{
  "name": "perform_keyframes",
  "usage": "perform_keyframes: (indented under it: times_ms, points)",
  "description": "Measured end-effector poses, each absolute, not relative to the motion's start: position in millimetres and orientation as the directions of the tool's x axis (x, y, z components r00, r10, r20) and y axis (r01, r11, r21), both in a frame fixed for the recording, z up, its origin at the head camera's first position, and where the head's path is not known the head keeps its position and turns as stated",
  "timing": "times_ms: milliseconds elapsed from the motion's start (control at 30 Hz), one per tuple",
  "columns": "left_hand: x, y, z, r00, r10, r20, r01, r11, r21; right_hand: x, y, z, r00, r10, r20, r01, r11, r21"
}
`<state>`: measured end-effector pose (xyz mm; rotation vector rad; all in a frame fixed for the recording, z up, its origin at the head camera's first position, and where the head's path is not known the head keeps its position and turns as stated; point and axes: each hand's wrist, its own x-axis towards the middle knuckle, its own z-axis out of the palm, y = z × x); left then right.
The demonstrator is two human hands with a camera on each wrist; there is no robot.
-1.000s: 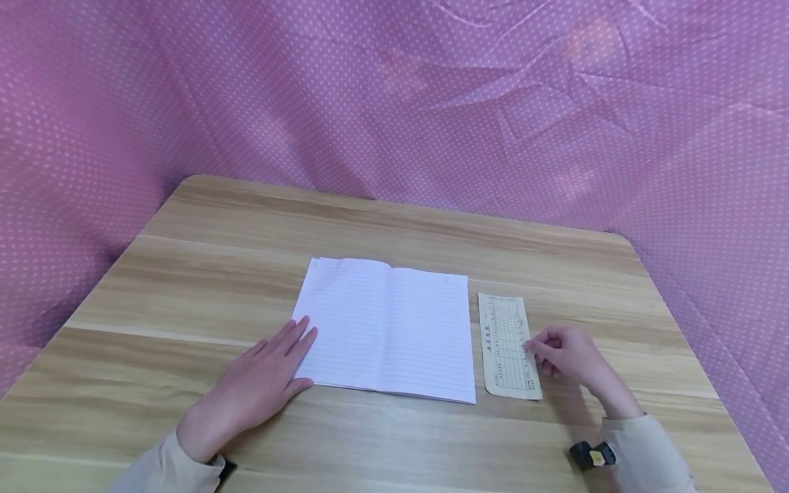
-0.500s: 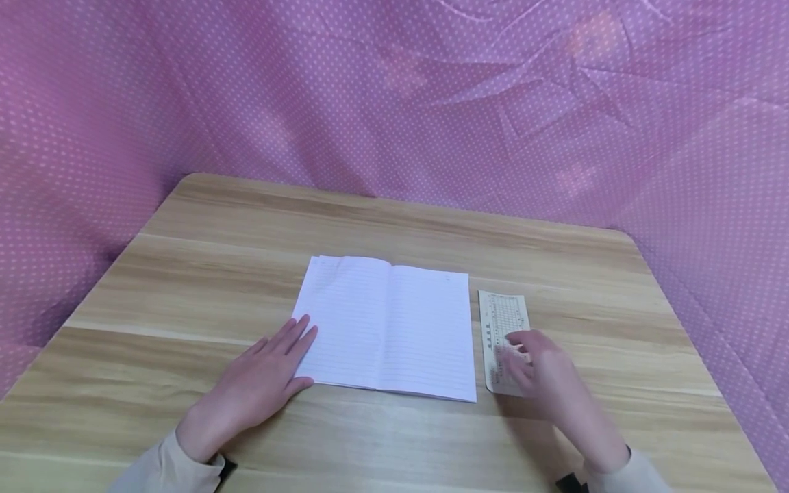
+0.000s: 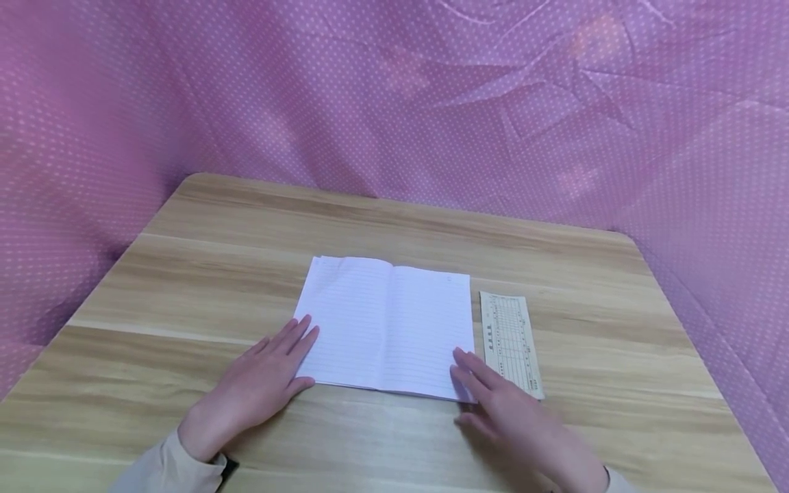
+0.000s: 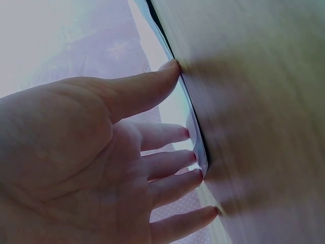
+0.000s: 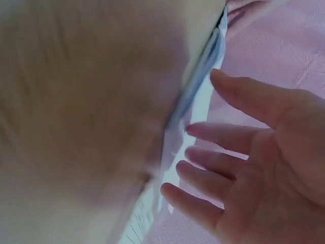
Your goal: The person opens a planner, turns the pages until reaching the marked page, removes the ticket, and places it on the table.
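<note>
An open lined notebook lies flat on the wooden table in the head view. My left hand rests with straight fingers on the notebook's lower left corner; in the left wrist view, its thumb and fingertips touch at the page edge. Over the lower right corner is my right hand, fingers extended and holding nothing. The right wrist view has the fingers of this hand spread beside the notebook edge; whether they touch it I cannot tell. Right of the notebook lies a narrow printed paper slip, its lower left part hidden behind the right hand.
The light wooden table has rounded far corners. A pink polka-dot cloth hangs behind it and along both sides.
My right hand has let go of the paper slip's right edge and moved left to the notebook's lower right corner. The slip stays beside the notebook. My left hand has not moved.
</note>
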<state>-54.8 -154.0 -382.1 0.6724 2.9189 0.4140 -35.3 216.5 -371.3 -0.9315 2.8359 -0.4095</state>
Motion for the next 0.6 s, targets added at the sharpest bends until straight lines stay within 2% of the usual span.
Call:
perform_keyframes:
  times_ms: [167, 600]
  points:
    - [-55.0, -153.6, -381.3, -0.895, 0.443, -0.051, 0.412, 0.864, 0.289, -27.1, 212.4, -376.4, -0.819, -0.562, -0.112, -0.514, 0.807, -0.293]
    - [-54.4, -152.8, -383.3, -0.895, 0.443, -0.057, 0.41, 0.865, 0.29, -25.7, 210.3, -377.7, -0.825, -0.55, -0.13, -0.498, 0.816, -0.294]
